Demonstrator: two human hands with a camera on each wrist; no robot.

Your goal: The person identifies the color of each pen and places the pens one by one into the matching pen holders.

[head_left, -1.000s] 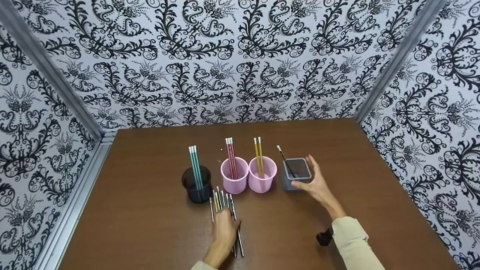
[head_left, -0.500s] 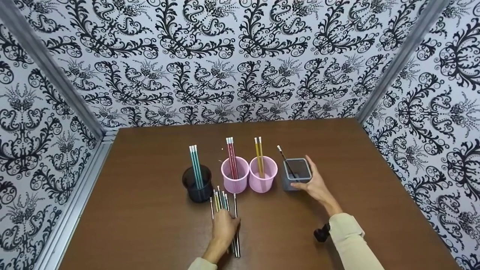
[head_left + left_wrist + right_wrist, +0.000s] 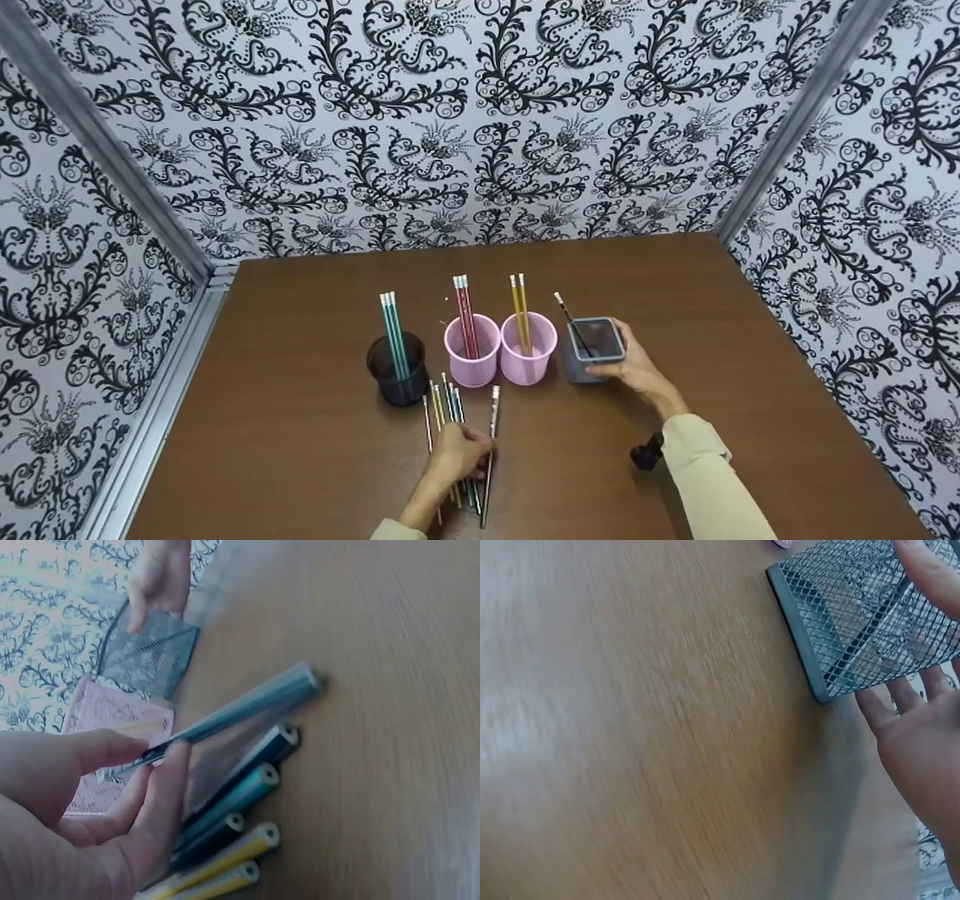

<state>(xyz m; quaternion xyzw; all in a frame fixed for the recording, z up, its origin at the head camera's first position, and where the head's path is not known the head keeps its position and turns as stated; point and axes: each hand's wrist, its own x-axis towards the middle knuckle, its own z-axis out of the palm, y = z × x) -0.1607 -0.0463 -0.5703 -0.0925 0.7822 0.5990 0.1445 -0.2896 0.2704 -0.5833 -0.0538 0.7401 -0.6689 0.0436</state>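
My left hand (image 3: 452,456) pinches a dark patterned pencil (image 3: 251,703) between thumb and fingers, its eraser end pointing away from me in the head view. Under and beside that hand, several pencils (image 3: 232,799) in yellow, teal and dark colours lie loosely side by side on the table. My right hand (image 3: 641,376) grips a grey square mesh pencil cup (image 3: 859,622), thumb on the near side and fingers on the far side. One dark pencil (image 3: 570,322) leans inside this cup, its white eraser end above the rim.
Left of the mesh cup stand two pink cups, one (image 3: 528,371) with yellow pencils, the other (image 3: 472,373) with red ones. A black round cup (image 3: 401,390) holds teal pencils. Patterned walls (image 3: 465,150) close off the back and sides of the brown table (image 3: 300,450).
My left hand has drawn the dark pencil to the right, apart from the other pencils, which have spread a little. The right hand stays at the mesh cup.
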